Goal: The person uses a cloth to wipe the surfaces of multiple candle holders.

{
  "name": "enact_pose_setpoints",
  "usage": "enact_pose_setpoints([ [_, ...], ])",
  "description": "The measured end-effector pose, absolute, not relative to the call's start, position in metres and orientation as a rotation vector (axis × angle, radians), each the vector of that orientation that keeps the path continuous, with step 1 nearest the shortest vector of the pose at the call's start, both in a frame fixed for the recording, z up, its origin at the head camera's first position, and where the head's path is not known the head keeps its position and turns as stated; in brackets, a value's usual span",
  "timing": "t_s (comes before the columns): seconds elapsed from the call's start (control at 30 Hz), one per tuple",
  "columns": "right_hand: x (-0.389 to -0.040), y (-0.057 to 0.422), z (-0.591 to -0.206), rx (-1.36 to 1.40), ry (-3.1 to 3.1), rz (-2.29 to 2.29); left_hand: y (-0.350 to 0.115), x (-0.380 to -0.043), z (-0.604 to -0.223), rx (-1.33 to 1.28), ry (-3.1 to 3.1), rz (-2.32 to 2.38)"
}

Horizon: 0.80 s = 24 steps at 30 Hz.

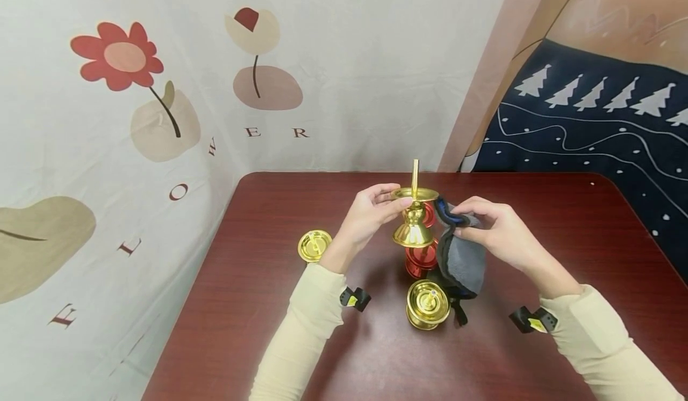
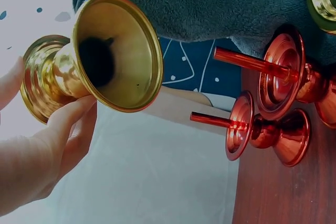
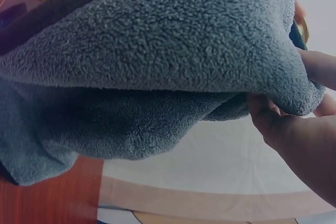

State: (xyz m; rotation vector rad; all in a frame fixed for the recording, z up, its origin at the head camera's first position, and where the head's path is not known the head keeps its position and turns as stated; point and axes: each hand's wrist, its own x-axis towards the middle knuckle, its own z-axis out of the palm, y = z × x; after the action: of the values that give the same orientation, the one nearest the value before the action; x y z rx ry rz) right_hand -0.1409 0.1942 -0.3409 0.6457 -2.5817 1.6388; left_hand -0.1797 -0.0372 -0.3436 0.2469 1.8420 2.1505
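Observation:
Raised over the table, a shiny gold candlestick [image 1: 412, 233] with a thin upright spike is held by my left hand [image 1: 367, 214], thumb and fingers at its upper dish. The left wrist view looks into the hollow base of this candlestick [image 2: 118, 51]. My right hand [image 1: 502, 233] pinches the top edge of a grey fleecy cloth [image 1: 464, 263] with a dark border, which hangs down just right of the candlestick. Seen from the right wrist, the cloth [image 3: 157, 40] droops in folds from the fingers and hides much of the scene behind.
Two red candlesticks, a nearer one [image 1: 421, 260] and a farther one [image 1: 429, 214], stand behind the raised gold one. Another gold candlestick [image 1: 427, 305] stands in front, and one more gold candlestick [image 1: 315, 245] is at the left by my forearm. A printed curtain [image 1: 349, 90] borders the reddish-brown table [image 1: 258, 329].

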Motion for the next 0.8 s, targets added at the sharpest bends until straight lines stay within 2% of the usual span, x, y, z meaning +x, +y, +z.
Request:
enact_pose_setpoints([
  [0.17,-0.142,0.186,-0.341,0.700,-2.535,1.670,-0.031,-0.179,-0.344,0.259,1.860,2.113],
  [0.47,-0.146,0.182,-0.337,0.518,-2.591,1.628,-0.027,-0.182,-0.344,0.301,1.779,2.204],
  [0.8,-0.150,0.179,-0.330,0.509,-2.485,1.733,-0.026,-0.182,-0.340,0.220,1.752,2.310],
])
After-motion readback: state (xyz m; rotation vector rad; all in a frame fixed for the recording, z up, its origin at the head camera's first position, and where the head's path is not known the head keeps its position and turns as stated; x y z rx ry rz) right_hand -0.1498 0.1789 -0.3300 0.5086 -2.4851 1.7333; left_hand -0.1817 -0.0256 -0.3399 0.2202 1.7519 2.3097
